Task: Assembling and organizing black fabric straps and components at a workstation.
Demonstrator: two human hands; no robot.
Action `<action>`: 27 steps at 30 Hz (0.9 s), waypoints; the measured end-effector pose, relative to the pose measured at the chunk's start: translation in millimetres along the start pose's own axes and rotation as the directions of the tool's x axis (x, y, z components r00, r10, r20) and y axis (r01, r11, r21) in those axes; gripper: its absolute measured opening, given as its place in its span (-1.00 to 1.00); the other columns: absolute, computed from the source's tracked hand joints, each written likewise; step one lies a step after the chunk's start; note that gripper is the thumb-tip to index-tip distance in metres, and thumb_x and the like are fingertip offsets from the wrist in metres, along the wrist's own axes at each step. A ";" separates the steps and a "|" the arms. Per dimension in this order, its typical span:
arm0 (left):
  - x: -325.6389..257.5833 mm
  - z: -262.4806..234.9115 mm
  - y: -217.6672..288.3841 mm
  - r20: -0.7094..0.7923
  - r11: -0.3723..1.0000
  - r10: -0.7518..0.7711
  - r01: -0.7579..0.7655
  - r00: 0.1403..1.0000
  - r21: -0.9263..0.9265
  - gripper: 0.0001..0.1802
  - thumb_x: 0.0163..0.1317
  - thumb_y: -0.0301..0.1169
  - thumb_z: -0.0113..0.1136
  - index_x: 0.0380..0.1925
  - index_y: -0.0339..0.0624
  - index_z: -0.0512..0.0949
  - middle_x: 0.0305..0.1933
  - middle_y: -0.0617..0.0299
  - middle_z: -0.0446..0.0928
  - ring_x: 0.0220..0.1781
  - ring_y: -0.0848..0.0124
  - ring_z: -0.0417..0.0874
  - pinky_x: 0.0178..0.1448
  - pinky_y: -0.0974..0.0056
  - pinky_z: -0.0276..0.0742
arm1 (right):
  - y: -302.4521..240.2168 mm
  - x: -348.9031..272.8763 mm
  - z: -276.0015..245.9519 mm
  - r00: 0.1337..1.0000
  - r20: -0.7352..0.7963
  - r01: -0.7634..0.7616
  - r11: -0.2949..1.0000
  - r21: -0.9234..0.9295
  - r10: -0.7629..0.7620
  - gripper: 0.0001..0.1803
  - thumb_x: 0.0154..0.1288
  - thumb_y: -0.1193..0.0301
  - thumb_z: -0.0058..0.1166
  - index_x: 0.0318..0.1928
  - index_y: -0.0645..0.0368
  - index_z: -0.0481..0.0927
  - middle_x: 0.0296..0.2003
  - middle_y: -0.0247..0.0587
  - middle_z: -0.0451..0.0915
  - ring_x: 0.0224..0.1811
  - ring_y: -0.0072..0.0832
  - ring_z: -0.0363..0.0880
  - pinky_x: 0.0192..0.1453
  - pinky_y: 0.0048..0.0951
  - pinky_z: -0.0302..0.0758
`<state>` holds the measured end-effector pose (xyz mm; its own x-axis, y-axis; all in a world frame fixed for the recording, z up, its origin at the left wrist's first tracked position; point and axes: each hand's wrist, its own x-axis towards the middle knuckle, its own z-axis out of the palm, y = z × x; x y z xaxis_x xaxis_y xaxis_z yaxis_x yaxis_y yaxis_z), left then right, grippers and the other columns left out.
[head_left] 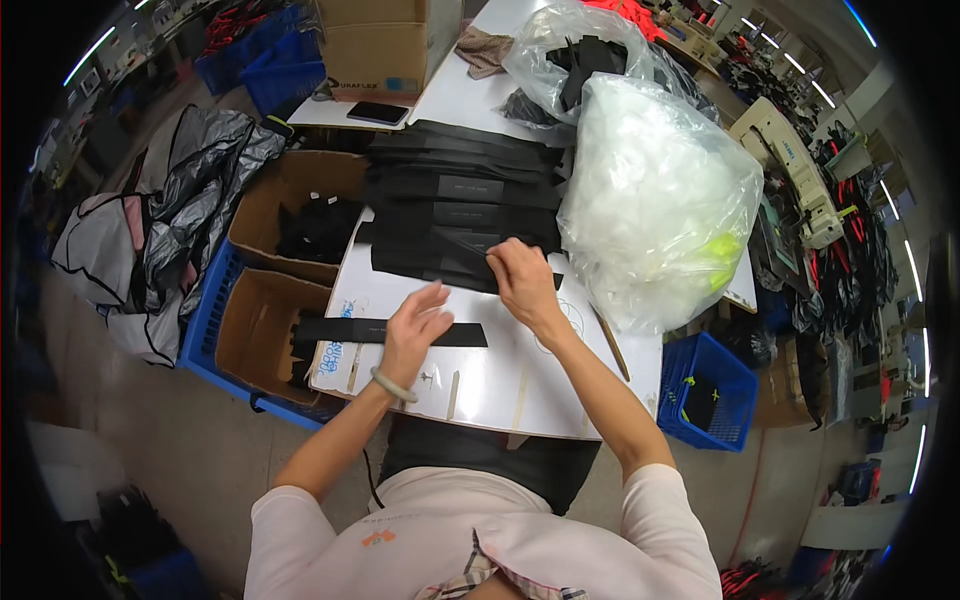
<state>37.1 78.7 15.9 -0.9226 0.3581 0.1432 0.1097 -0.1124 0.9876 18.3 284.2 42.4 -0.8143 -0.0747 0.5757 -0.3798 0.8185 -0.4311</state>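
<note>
The left hand (412,335) rests flat on a black strip (390,333) lying crosswise on the table (500,385). The right hand (522,280), nearer the stack of black strips (460,215) just beyond (also lying crosswise), pinches its front edge.

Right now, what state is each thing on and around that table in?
Left hand: open, pressing flat on the black strip.
Right hand: pinching the edge of the stack's front piece.
Black strip: lying flat, alone, on the white table.
Stack: black pieces, fanned and overlapping.
Clear bag: stuffed full, bulging.
Cardboard boxes: open, black pieces inside.
Phone: lying flat, screen dark.
</note>
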 end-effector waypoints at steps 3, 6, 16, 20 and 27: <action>17.7 44.4 32.6 0.024 0.770 -0.187 0.161 0.982 -0.617 -0.62 0.39 -0.37 0.08 0.10 -0.41 0.44 0.16 -0.10 0.50 0.28 0.15 0.46 0.34 0.14 0.36 | -26.1 -24.1 -49.4 0.884 0.336 -0.454 0.763 0.460 0.324 -0.83 0.38 0.46 -0.02 -0.31 0.32 0.53 -0.54 -0.19 0.48 -0.48 -0.48 0.40 -0.33 -0.45 0.37; 17.9 67.2 44.5 0.131 0.654 -0.136 0.188 0.982 -0.733 -0.61 0.44 -0.35 0.02 0.12 -0.43 0.41 0.10 -0.14 0.54 0.22 0.14 0.53 0.33 0.11 0.40 | -39.4 -58.0 -73.0 0.755 0.417 -0.650 0.487 0.583 0.507 -0.84 0.38 0.41 0.09 -0.29 0.27 0.59 -0.49 -0.51 0.46 -0.44 -0.77 0.33 -0.34 -0.65 0.30; 0.8 115.3 58.5 0.321 0.580 -0.234 0.396 0.918 -0.712 -0.65 0.43 -0.33 0.03 0.03 -0.42 0.43 -0.07 -0.18 0.59 0.02 0.05 0.66 0.16 0.06 0.59 | -56.1 -125.6 -101.6 0.677 0.261 -0.622 0.345 0.703 0.688 -0.84 0.24 0.47 0.27 -0.41 0.28 0.57 -0.55 -0.43 0.54 -0.53 -0.77 0.38 -0.47 -0.68 0.30; -1.7 124.9 44.7 0.218 0.709 -0.326 0.390 0.920 -0.588 -0.78 0.42 -0.34 0.05 -0.23 -0.33 0.43 -0.19 -0.13 0.60 -0.22 0.09 0.73 -0.05 0.13 0.71 | -54.8 -144.5 -96.6 0.726 0.157 -0.601 0.506 0.618 0.670 -0.85 0.27 0.47 0.22 -0.36 0.32 0.60 -0.59 -0.43 0.53 -0.54 -0.79 0.35 -0.49 -0.66 0.28; 0.4 149.7 27.8 0.288 0.633 -0.324 0.433 0.901 -0.642 -0.78 0.47 -0.32 -0.04 -0.14 -0.30 0.40 -0.38 0.21 0.45 -0.30 0.37 0.53 0.00 0.14 0.59 | -47.5 -163.4 -79.1 0.643 -0.011 -0.621 0.529 0.578 0.766 -0.86 0.27 0.48 0.20 -0.30 0.34 0.57 -0.62 -0.45 0.47 -0.54 -0.78 0.32 -0.49 -0.64 0.24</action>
<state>95.1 214.5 53.0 -0.7607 0.6259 -0.1723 -0.5671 -0.5114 0.6457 204.2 302.6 23.7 -0.8098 0.5848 0.0476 0.0504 0.1502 -0.9874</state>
